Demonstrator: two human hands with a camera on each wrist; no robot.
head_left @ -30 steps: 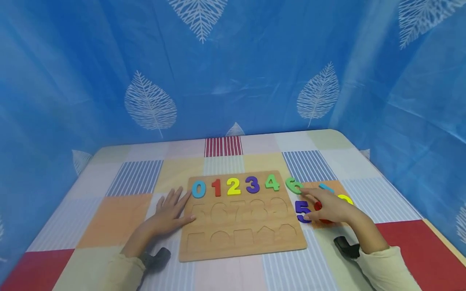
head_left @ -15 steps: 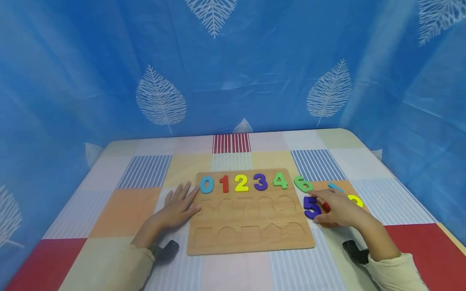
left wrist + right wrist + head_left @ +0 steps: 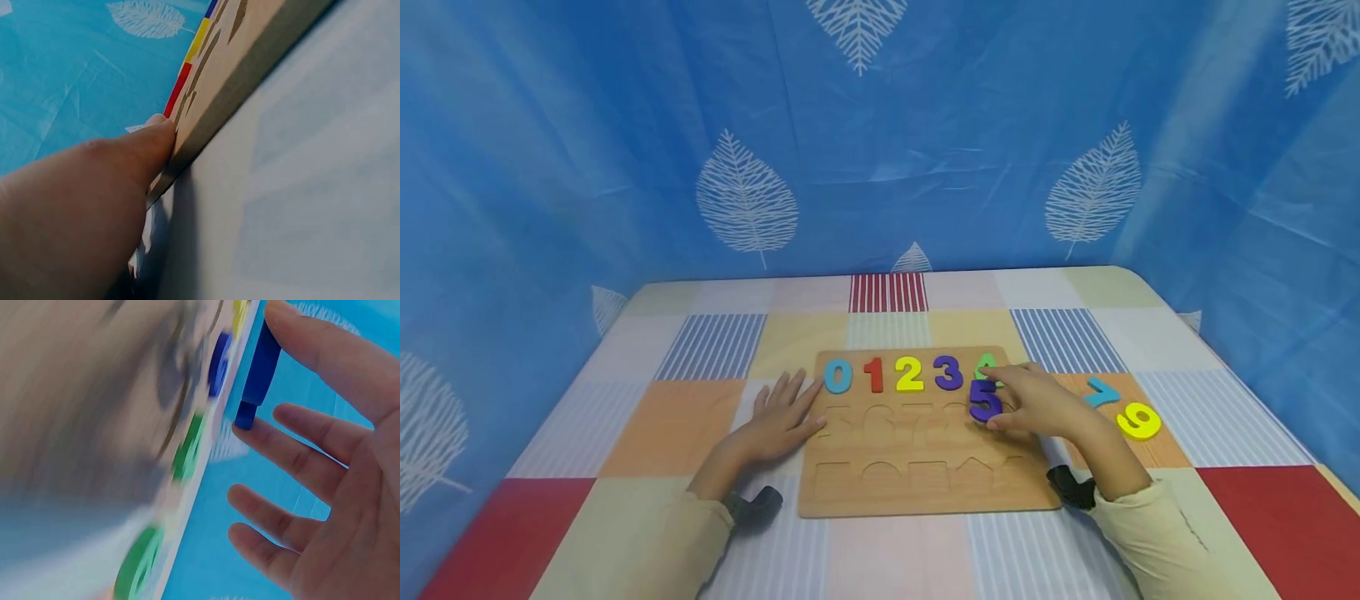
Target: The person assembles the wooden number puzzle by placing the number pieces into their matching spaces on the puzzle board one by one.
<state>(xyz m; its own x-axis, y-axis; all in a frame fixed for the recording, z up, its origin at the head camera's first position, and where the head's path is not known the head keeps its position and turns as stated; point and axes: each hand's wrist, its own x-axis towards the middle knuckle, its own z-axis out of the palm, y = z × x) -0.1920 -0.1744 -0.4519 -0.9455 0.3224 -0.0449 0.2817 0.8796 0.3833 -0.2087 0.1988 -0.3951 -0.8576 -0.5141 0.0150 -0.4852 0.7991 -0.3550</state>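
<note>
A wooden number board (image 3: pixel 887 450) lies on the table, with a blue 0 (image 3: pixel 828 377), red 1 (image 3: pixel 877 375), yellow 2 (image 3: pixel 910 382) and purple 3 (image 3: pixel 958 374) in its back row. A green 4 (image 3: pixel 986 361) is partly covered. My right hand (image 3: pixel 1047 407) pinches a purple number 5 (image 3: pixel 985 400) between thumb and finger, over the board's right part. In the right wrist view the 5 (image 3: pixel 261 369) is held edge-on, above the board. My left hand (image 3: pixel 777 423) rests at the board's left edge, fingers spread; its thumb (image 3: pixel 150 140) touches the edge.
To the right of the board lie a blue 7 (image 3: pixel 1102 392) and a yellow piece shaped like a 9 (image 3: pixel 1139 421). A green 6 (image 3: pixel 139 562) lies beside the board, mostly hidden behind my right hand in the head view. A blue leaf-patterned curtain (image 3: pixel 880 167) closes off the back.
My right hand has picked up the purple 5 from the table and carried it left over the board. The left hand stays at the board's edge. The head view has shifted slightly.
</note>
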